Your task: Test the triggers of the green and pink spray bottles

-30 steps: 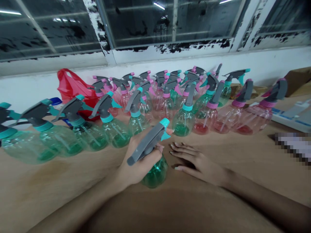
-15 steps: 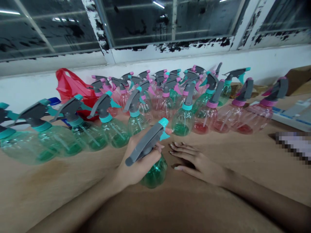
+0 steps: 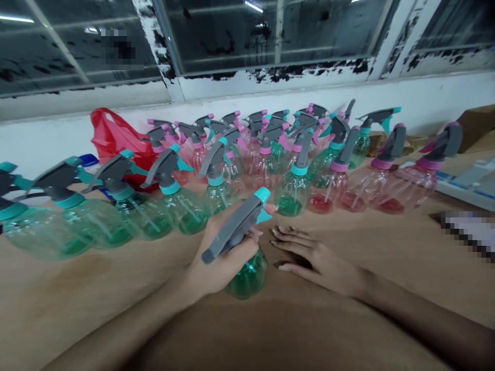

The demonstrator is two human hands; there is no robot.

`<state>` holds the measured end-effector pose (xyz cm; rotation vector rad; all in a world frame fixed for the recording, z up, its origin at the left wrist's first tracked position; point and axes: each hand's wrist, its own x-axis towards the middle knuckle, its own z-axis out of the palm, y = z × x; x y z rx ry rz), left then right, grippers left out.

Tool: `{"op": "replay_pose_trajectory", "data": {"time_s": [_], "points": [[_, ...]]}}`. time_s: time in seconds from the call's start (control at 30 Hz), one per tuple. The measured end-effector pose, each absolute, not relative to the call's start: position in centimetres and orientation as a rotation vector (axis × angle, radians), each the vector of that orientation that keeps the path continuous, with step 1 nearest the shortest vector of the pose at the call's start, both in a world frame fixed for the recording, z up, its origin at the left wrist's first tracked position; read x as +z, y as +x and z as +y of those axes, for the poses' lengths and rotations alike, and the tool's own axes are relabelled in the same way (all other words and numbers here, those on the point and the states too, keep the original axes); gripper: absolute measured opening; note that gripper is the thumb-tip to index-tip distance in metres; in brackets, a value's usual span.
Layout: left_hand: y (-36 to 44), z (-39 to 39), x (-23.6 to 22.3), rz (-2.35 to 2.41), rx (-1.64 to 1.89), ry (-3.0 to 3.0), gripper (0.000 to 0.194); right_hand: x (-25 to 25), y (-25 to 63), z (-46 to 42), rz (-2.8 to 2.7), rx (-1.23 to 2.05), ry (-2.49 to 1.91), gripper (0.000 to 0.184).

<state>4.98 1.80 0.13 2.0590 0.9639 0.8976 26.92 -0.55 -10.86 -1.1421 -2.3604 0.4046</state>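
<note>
Dark windows [image 3: 309, 36] with patchy black on their frames stood above a white wall [image 3: 417, 100] behind the counter [image 3: 371, 239]. My left hand [image 3: 216, 252] was wrapped around a green spray bottle [image 3: 247, 281] below its grey head [image 3: 234, 229], in front of the other spray bottles [image 3: 293, 193]. Holding it well, I judged, called for a snug but light wrap, since the clear plastic might flex, and fingertips clear of the turquoise trigger [image 3: 264, 216]. My right hand [image 3: 315, 260] lay palm down on the counter just beside it, fingers extended, gripping nothing. A brownish stain [image 3: 77, 273] marked the surface to my left; a red bag [image 3: 116, 136] stood near the wall.
</note>
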Motion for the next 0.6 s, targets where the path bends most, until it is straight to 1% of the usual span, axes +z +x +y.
{"op": "replay_pose_trajectory", "data": {"time_s": [0.37, 0.5, 0.6], "points": [[4.86, 1.77, -0.13, 0.941, 0.891, 2.017, 0.038, -11.04, 27.03, -0.52, -2.387, 0.396, -1.153, 0.054], [4.77, 1.66, -0.07, 1.010, 0.892, 2.057, 0.034, -11.08, 27.05, -0.47, -2.375, 0.402, -1.145, 0.054], [4.68, 1.56, 0.31, 1.093, 0.891, 2.082, 0.026, -10.98, 27.03, -0.42, -2.409, 0.402, -1.152, 0.054]]}}
